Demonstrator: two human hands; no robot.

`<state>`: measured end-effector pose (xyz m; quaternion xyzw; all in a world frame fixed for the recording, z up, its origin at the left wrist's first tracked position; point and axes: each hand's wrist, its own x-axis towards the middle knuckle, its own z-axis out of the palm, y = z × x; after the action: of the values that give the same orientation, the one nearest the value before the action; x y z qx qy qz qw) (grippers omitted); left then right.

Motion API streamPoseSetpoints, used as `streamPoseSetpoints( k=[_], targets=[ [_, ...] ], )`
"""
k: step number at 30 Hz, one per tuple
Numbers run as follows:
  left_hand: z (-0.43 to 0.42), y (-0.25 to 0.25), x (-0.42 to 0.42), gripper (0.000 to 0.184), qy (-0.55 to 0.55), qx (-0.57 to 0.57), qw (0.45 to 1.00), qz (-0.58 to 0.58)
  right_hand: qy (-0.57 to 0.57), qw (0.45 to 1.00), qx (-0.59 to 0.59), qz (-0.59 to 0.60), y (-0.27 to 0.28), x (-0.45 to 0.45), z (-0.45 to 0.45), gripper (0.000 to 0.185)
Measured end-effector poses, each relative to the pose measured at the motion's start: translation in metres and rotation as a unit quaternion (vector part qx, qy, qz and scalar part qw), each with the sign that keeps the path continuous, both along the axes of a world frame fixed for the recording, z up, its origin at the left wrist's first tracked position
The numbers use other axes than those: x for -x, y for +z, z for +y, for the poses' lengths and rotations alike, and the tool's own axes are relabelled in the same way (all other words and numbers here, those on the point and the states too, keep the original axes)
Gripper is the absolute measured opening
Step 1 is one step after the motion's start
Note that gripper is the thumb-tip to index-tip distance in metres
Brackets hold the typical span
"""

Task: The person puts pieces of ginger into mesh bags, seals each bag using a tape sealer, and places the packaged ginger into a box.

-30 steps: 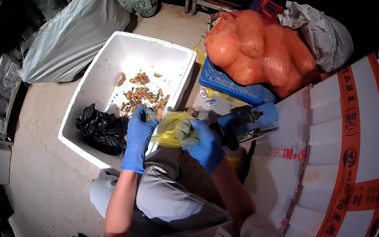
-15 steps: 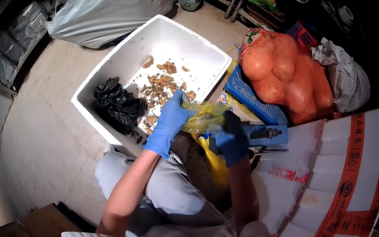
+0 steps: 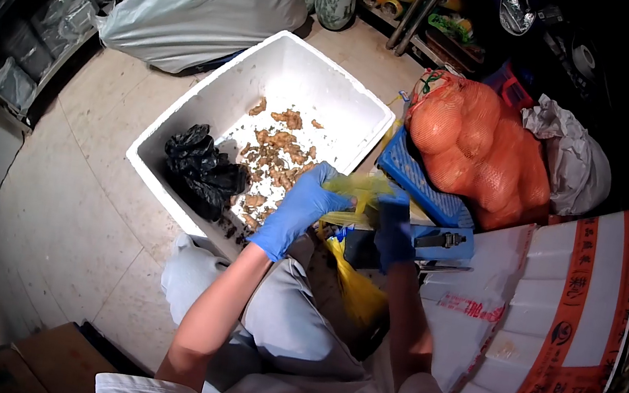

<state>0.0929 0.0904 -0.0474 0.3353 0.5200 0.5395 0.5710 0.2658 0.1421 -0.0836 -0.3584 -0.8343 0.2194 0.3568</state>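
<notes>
My left hand (image 3: 298,205), in a blue glove, is closed on one side of a thin yellow plastic bag (image 3: 362,193). My right hand (image 3: 393,228), also gloved and partly in shadow, grips the bag's other side, so the film stretches between them. Just left of my hands is a white foam box (image 3: 331,74) with knobbly ginger pieces (image 3: 280,143) and dark crumbs on its floor. A crumpled black plastic bag (image 3: 200,171) lies in its near left corner. Another yellow bag (image 3: 357,284) hangs or lies below my hands, partly hidden.
Orange mesh sacks (image 3: 480,148) sit on a blue crate (image 3: 423,178) at the right. White foam boxes with red printed tape (image 3: 548,321) stand at my right side. A grey covered bundle (image 3: 205,5) lies behind the box. Shelves with packages (image 3: 58,36) line the left.
The yellow bag, bunched between my hands before, is now drawn out flatter between them. The whole view has shifted slightly.
</notes>
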Motion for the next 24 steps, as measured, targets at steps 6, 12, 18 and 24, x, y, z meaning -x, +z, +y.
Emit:
streamPoseSetpoints(
  k=[6,12,18,24],
  targets=[
    [-0.004,-0.004,0.005,0.017,0.163,-0.077,0.944,0.277,0.089,0.958,-0.254,-0.096,0.024,0.014,-0.008,0.031],
    [-0.010,0.006,0.010,0.023,0.001,-0.021,0.944,-0.328,0.018,0.876,0.394,0.277,0.030,0.013,-0.011,0.036],
    [-0.011,0.019,0.010,0.025,0.016,0.002,0.855,-0.519,-0.007,0.899,0.307,0.311,0.038,0.026,-0.008,0.043],
    [-0.014,0.014,0.003,0.031,-0.014,0.073,0.899,-0.431,0.039,0.892,0.361,0.269,0.052,0.032,0.019,0.037]
  ],
)
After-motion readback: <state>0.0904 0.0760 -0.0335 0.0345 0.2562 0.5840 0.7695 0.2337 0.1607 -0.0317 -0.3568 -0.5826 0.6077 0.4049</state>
